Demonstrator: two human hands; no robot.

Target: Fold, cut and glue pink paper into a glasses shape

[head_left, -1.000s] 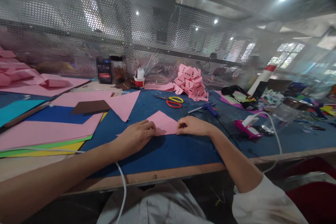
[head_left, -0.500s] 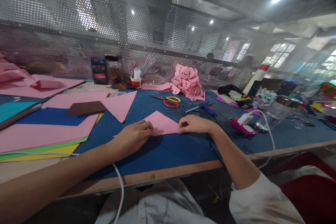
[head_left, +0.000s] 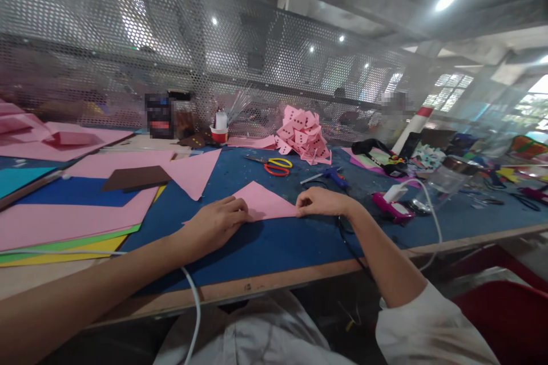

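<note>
A pink sheet (head_left: 266, 201), folded or cut to a triangle, lies on the blue work surface with its long edge towards me. My left hand (head_left: 225, 218) rests over its left part, fingers curled together and pressed along the near edge; that end of the sheet is mostly hidden. At the right corner, the fingertips of my right hand (head_left: 321, 202) are closed in a pinch on the sheet. Beyond it lie scissors (head_left: 274, 165) with red and yellow handles. A blue glue gun (head_left: 336, 175) sits just past my right hand.
Pink, green and yellow sheets (head_left: 85, 222) are stacked at left, a dark brown piece (head_left: 137, 177) on top. A heap of dotted pink pieces (head_left: 303, 134) stands against the perforated metal screen (head_left: 257, 68). At right are a magenta power strip (head_left: 393, 208), white cable (head_left: 435, 214) and clear jar (head_left: 449, 179).
My right hand has slid slightly right along the near edge to the sheet's corner. The left hand stays in place on the sheet. The camera view has shifted a little.
</note>
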